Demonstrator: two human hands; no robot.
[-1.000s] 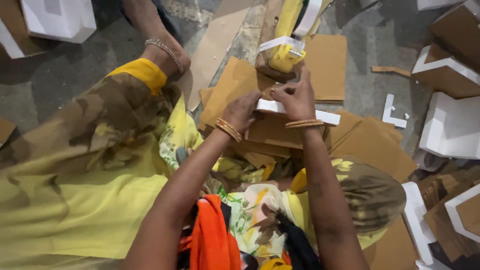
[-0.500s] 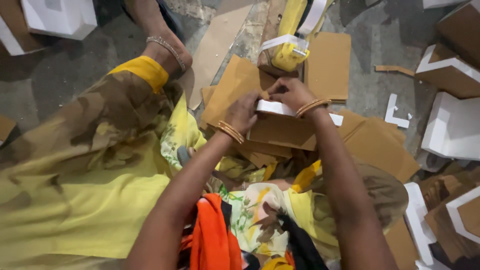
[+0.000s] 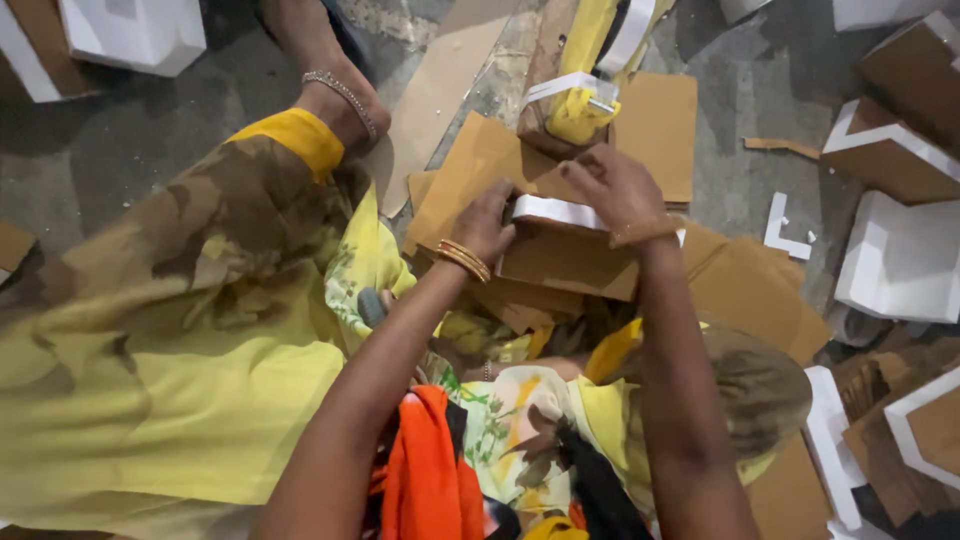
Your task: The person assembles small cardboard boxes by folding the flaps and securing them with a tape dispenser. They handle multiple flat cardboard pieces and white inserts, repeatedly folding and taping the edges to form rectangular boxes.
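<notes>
From the head view, the only 1 I have, I look straight down over 2 bare forearms reaching toward the middle of the frame. My left hand sits just left of centre, fingers curled closed around the left end of a white strip that lies across the top of a brown cardboard piece. Thin gold bangles ring that wrist. My right hand is just right of centre, fingers bent down and pinching the upper edge of the same white strip and cardboard; I cannot tell how tightly the fingertips close, since the hand's back hides them. A thread bracelet circles that wrist.

The cardboard piece rests on a heap of flat brown sheets spreading through the centre. Just above the hands, at upper centre, a yellow bundle wrapped with white tape stands touching the pile. Yellow patterned cloth fills the left half, and orange fabric lies at the bottom centre between my arms. In the upper left a bare foot with an anklet rests on the grey floor. White-edged cardboard boxes crowd the right edge, and a small white scrap lies near them.
</notes>
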